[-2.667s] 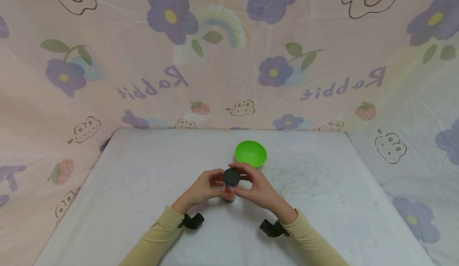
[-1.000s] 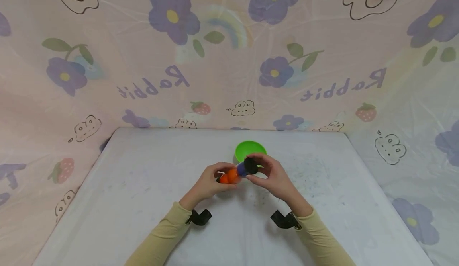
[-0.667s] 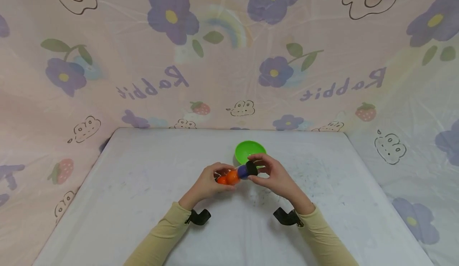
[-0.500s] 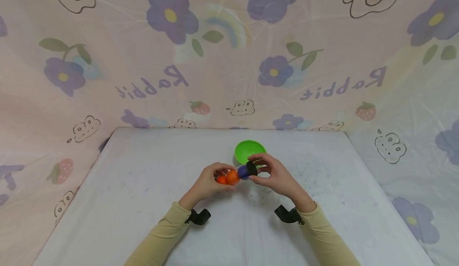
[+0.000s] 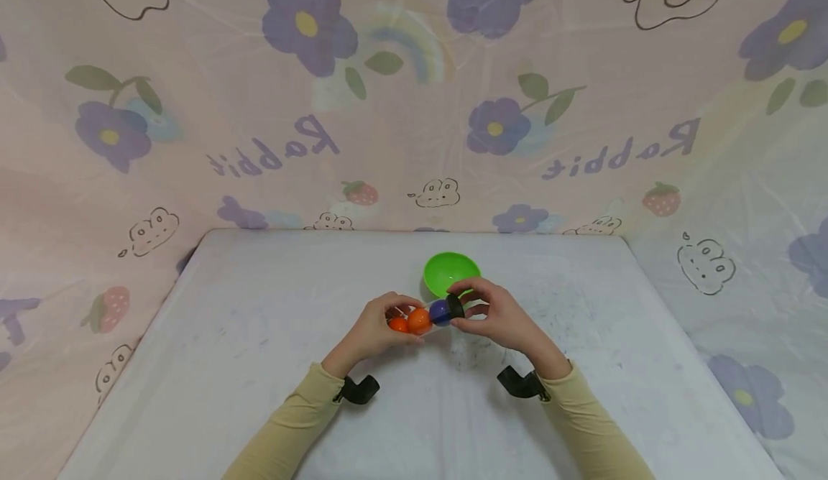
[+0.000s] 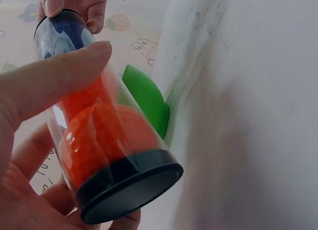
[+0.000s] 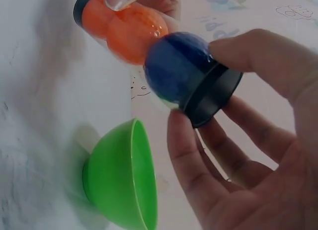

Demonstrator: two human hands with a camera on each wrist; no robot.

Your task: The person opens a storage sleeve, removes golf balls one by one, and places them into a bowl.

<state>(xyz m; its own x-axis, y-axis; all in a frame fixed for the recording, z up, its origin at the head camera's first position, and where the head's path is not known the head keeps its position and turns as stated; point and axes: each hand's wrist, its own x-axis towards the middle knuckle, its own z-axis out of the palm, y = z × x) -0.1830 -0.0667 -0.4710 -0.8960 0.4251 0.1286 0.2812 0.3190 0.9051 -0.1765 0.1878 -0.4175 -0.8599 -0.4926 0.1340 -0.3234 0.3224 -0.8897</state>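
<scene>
Above the counter (image 5: 259, 300), on the near side of the green bowl (image 5: 446, 268), a clear tube (image 6: 107, 128) of balls (image 5: 419, 320) is held tilted, its body gripped by the left hand (image 5: 373, 327) and its black end cap (image 7: 211, 97) pinched by the right hand (image 5: 498, 315). Uncapping appears to be in hand, so a steadily supported tube seems called for next.

Head view: left forearm (image 5: 287, 419) sloped off to 7 o'clock from its hand, right forearm (image 5: 595, 419) to 5. Left hand (image 5: 374, 325) and right hand (image 5: 497, 318) were near, not touching, both gripping. Wrist views: left thumb (image 6: 69, 73) aimed 2 o'clock, right thumb (image 7: 248, 53) 9 to 10. Left fingers (image 6: 32, 153) partly hidden, curl hard to call.
</scene>
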